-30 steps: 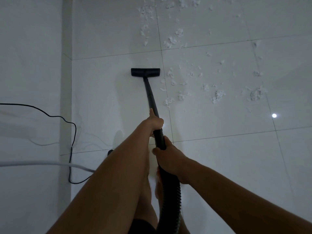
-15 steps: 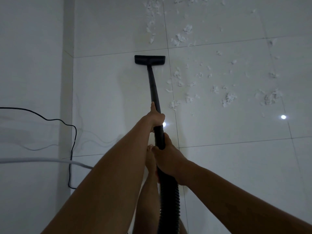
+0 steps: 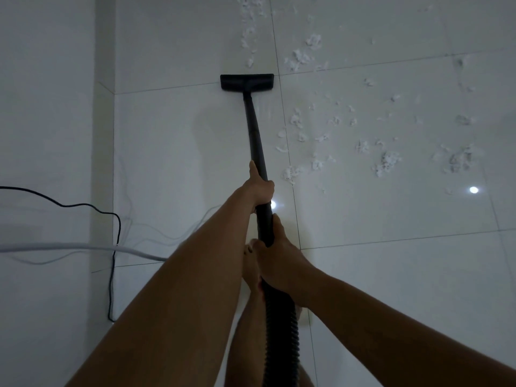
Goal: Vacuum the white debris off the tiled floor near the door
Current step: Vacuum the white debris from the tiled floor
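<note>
While white debris (image 3: 386, 163) lies ahead-right on the tiled floor (image 3: 391, 275), I grip the wand (image 3: 257, 141) two-handed, left hand (image 3: 259, 188) leading right hand (image 3: 279, 261), fingers (image 3: 266, 191) curled round it, probably for reach.

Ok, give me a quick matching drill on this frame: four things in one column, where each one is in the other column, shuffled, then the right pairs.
Things
1. floor nozzle
2. left hand
3. right hand
4. black cable

Places
A. grips where the wand meets the ribbed hose
B. trails down the far left of the view
C. lies across a tile joint, just short of white debris
D. grips the wand higher up, thumb pointing along it

Pairs: 1-C, 2-D, 3-A, 4-B.
</note>
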Demonstrator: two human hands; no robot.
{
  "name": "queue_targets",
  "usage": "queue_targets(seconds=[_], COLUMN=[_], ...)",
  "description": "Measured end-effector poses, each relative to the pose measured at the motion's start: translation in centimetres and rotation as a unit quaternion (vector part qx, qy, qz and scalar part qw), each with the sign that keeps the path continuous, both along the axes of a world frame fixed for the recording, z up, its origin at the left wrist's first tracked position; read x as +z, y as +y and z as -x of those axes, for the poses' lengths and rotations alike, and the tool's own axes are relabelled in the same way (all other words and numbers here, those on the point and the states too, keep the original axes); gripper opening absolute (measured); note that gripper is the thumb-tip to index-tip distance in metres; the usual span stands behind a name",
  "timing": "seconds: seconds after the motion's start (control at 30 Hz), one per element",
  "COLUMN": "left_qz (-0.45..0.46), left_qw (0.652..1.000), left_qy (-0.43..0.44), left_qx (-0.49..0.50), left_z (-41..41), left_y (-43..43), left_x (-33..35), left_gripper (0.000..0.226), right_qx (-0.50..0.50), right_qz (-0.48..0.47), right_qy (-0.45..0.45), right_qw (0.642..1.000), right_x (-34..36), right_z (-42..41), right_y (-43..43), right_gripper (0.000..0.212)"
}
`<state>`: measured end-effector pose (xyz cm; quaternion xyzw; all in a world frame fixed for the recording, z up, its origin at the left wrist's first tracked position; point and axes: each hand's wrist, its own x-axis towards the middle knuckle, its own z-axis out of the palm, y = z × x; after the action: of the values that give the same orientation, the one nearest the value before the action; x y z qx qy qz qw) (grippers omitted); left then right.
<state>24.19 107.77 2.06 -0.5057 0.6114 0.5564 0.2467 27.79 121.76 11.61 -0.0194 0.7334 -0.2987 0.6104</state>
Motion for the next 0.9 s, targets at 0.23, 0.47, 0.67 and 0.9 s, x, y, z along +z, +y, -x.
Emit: queue_targets(seconds=[0.23,0.47,0.67,0.9], left_qz=[0.017,0.017,-0.004,-0.02], left_qw=[1.0,1.0,1.0,1.0], left_qy=[0.003,-0.015,-0.015,-0.004], left_qx=[-0.004,-0.011,0.01,0.023], left_z=[-0.8,-0.5,-0.2,0.6], left_y=[1.8,2.2,1.8,1.2], left_x=[1.3,3.1,3.3,3.3], left_gripper=[0.076,0.073,0.073,0.075], right_qx=[-0.022,0.003,-0.002,-0.122], right_qz=[0.014,0.008,0.009,0.084], right_qy=[-0.001,0.025,0.031,-0.062], right_qw=[1.0,1.0,0.999,0.987], right_x=[1.3,2.5,2.2,2.9], right_z=[-0.9,-0.3,-0.3,0.7], right_y=[1.8,1.6,1.5,1.9], right_gripper=[0.066,0.064,0.065,0.056])
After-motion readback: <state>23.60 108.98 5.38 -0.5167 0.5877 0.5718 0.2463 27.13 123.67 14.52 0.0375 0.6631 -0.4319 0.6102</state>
